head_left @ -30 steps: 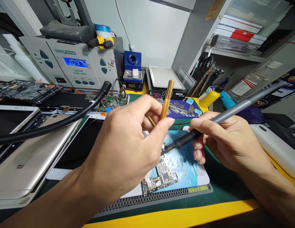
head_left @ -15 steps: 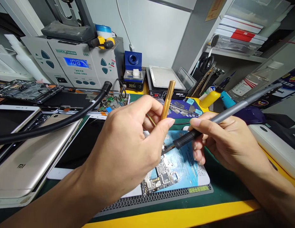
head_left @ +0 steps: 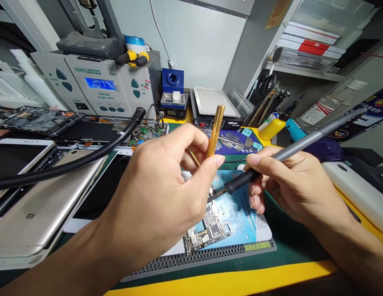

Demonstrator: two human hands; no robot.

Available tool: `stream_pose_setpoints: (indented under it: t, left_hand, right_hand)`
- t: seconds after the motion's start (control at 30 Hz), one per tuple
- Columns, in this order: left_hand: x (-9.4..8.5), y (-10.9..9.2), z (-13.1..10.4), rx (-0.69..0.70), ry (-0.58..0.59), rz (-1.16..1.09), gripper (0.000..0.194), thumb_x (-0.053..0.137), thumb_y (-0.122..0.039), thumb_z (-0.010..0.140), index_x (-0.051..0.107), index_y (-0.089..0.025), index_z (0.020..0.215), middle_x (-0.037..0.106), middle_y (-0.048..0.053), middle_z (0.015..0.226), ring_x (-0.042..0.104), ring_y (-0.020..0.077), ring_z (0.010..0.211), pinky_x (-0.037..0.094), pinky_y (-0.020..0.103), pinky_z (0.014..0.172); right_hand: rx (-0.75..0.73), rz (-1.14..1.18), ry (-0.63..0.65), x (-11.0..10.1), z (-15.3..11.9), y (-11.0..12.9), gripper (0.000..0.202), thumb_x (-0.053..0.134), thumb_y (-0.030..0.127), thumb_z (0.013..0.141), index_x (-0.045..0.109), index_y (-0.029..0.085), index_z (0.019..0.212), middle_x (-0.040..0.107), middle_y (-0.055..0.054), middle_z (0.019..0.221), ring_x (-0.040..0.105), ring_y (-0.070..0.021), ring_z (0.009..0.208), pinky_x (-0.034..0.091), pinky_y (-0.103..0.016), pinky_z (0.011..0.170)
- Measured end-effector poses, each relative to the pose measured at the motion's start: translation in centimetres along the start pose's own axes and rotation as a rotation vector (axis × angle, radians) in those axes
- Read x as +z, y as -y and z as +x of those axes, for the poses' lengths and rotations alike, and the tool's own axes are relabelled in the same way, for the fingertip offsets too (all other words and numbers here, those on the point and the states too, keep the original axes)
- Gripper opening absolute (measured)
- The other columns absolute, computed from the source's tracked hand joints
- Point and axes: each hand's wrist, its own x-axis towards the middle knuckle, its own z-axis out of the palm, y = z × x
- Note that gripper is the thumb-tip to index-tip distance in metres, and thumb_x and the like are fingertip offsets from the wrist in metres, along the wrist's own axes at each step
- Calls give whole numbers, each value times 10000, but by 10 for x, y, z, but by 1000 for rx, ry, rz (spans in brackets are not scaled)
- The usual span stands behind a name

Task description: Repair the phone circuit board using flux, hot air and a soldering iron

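Observation:
My left hand (head_left: 160,181) is closed on a gold knurled metal rod tool (head_left: 216,129), pinched between thumb and fingers with its upper end pointing up. The tool's lower end is hidden behind the hand. In my right hand (head_left: 290,181) is a pen-shaped tool (head_left: 302,146) with a grey handle, black ribbed grip and thin metal shaft. It slants down left toward a phone circuit board (head_left: 210,230); its tip is partly hidden behind my left hand, so contact cannot be told. The board lies on a blue-and-white sheet (head_left: 247,222) above a grey honeycomb-edged mat (head_left: 216,257).
A hot-air station (head_left: 95,84) stands back left, its black hose (head_left: 86,160) crossing several phones (head_left: 46,205). Behind the hands are a soldering station (head_left: 174,98) and a heating plate (head_left: 214,100). Back right stand a yellow bottle (head_left: 273,129) and a clear bottle (head_left: 327,107).
My left hand and the gold rod have shifted very slightly left. My right hand and its tool have barely moved. The hot-air station's display reading has changed.

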Motion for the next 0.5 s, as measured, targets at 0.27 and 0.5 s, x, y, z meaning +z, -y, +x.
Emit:
stream_pose_setpoints:
  t: [0.27,0.5]
  left_hand:
    - [-3,-1,1,-1,-8,9,95,713,-263,899,657,-220,835,742,-73,735,683,76,620,461,147,441]
    - [0,2,-1,-5,-10,-5,86,709,-267,903,659,-222,850,730,-93,707,682,55,633,445,128,453]
  right_hand:
    - [-82,-33,47,-10,5,-12,208,844,364,842,732,218,745,686,10,490,664,-208,352,537,-253,317]
    - [-84,-51,60,-9,3,-11,196,823,367,867,737,220,769,692,13,505,664,-204,357,544,-260,329]
